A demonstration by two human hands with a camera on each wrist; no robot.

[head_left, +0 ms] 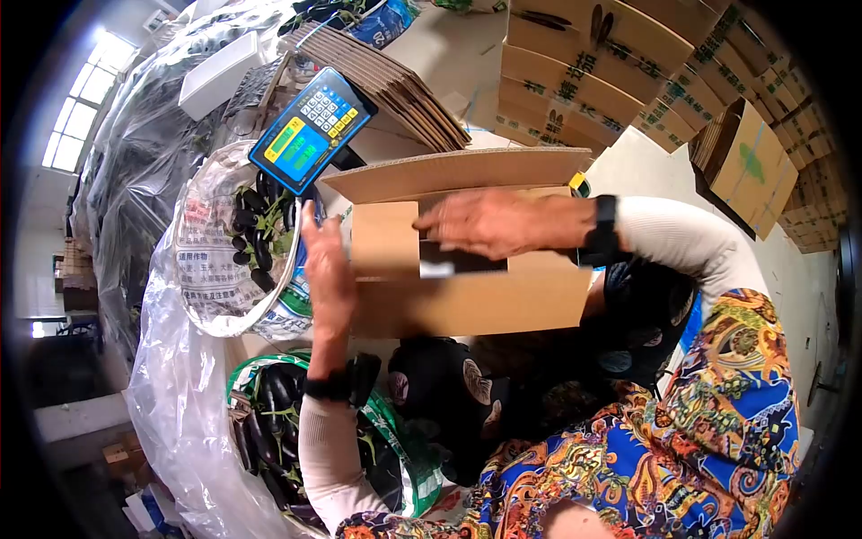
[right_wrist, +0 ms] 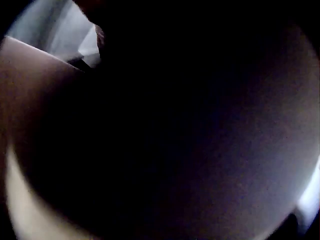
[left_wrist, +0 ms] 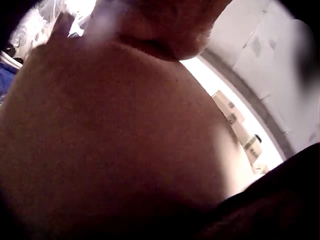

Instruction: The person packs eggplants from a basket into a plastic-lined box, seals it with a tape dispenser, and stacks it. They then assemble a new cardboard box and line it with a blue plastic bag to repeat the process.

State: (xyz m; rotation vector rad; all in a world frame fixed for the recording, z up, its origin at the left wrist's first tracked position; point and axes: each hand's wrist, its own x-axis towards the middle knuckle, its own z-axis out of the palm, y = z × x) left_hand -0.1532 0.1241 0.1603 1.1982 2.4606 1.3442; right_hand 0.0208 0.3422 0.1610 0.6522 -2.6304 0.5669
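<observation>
From here I see daylight coming through a paned window (head_left: 92, 101) in a pale wall (head_left: 47, 214), a light floor (head_left: 804, 301), and stacked cartons (head_left: 575, 76) along the far side.

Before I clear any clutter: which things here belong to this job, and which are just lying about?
Likely in the job:
Open box
Right hand, over it
Left hand, beside it
Keypad display, probably
Bagged eggplants, probably

Seemingly just lying about:
White box, upper left
Plastic sheeting
Flat cardboard stack, untouched
Stacked cartons, upper right
</observation>
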